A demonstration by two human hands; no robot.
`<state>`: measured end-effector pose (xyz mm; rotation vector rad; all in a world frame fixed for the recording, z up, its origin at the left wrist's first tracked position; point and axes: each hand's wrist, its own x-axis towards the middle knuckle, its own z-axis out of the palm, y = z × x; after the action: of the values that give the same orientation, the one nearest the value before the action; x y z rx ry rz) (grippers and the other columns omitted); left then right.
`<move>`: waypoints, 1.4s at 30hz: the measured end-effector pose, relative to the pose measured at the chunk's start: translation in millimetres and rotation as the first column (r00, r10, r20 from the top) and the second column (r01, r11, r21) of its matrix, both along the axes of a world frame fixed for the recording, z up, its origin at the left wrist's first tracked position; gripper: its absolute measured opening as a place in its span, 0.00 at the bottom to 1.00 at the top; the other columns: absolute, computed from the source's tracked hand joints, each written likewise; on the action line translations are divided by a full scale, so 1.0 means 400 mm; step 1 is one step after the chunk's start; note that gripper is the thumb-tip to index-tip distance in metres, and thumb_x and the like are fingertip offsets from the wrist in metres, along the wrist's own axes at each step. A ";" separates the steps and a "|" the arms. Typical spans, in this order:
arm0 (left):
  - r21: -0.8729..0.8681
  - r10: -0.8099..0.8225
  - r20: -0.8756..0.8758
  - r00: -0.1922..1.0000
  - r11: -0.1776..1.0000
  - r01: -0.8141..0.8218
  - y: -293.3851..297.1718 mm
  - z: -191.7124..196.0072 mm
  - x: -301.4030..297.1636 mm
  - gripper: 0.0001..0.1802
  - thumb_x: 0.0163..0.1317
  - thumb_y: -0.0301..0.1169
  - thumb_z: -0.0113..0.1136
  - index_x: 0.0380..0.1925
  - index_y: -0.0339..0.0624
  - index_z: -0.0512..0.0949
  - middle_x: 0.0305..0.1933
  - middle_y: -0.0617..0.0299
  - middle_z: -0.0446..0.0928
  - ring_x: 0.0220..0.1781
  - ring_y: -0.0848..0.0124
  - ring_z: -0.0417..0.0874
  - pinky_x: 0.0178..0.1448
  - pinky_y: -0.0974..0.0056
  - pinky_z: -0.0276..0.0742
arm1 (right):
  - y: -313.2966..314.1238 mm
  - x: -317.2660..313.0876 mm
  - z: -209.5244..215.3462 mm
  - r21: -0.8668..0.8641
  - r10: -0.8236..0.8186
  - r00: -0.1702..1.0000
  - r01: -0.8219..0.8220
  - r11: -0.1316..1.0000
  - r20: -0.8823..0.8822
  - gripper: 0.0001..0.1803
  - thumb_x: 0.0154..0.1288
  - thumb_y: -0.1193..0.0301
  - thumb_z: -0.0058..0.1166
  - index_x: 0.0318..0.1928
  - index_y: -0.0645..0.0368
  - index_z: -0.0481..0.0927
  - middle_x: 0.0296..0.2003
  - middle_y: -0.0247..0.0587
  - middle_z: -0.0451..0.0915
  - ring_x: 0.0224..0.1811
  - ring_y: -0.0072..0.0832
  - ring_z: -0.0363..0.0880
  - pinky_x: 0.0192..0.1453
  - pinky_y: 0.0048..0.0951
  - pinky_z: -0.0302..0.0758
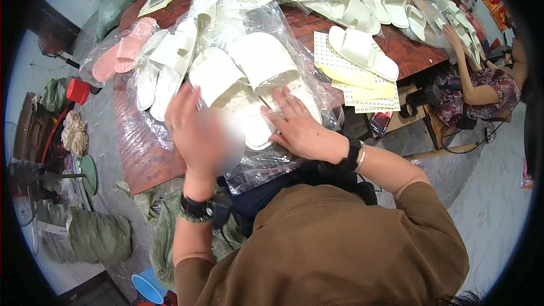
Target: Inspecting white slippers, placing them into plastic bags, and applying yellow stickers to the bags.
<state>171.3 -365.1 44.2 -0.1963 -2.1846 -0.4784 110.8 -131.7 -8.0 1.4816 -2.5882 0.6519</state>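
Note:
A pair of white slide slippers [264,54] lies on a clear plastic bag [255,173] at the table edge in front of me. My right hand [300,127] rests with its fingers spread on the right slipper, below its strap. Beside the left slipper, my left hand [195,127] has its fingers stretched upward; a blur covers part of the palm and thumb side. No object shows in either hand. Left of the pair lie more white slippers [170,59] in clear plastic and a pink pair [126,51].
Many pale slippers [334,0] line the back of the reddish-brown table [139,158]. On the right, one slipper [362,51] lies on printed yellow sticker sheets [371,102]. Another person's arm [467,76] reaches in at the far right. Sacks [99,235] stand at lower left.

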 end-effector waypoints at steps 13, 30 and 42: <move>0.518 -0.255 0.421 0.870 0.855 0.000 -0.143 -0.166 -0.174 0.24 0.74 0.33 0.52 0.66 0.31 0.69 0.66 0.40 0.73 0.68 0.54 0.74 0.71 0.59 0.66 | -0.184 -0.102 -0.020 0.237 -0.121 0.985 0.089 0.967 0.121 0.36 0.76 0.47 0.41 0.75 0.55 0.59 0.40 0.62 0.82 0.46 0.60 0.81 0.52 0.63 0.71; 0.374 -0.175 0.631 0.756 0.922 -0.099 -0.100 -0.130 -0.177 0.29 0.67 0.44 0.61 0.60 0.33 0.75 0.64 0.35 0.73 0.69 0.45 0.73 0.71 0.54 0.67 | -0.132 -0.068 0.047 0.206 -0.169 0.883 0.084 0.975 0.438 0.31 0.73 0.49 0.46 0.66 0.57 0.70 0.49 0.58 0.82 0.56 0.54 0.79 0.59 0.65 0.66; 0.165 -0.021 0.762 0.647 0.973 -0.163 -0.163 -0.225 -0.172 0.32 0.78 0.52 0.35 0.73 0.49 0.64 0.80 0.51 0.54 0.82 0.51 0.49 0.79 0.35 0.34 | -0.083 -0.038 -0.036 -0.021 -0.040 0.987 0.043 0.999 0.154 0.19 0.71 0.59 0.50 0.48 0.63 0.79 0.34 0.57 0.82 0.43 0.55 0.81 0.54 0.57 0.71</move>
<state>102.3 -430.5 -46.0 0.2800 -2.9207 -0.8734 95.5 -164.8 -22.5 1.4193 -2.7053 0.8200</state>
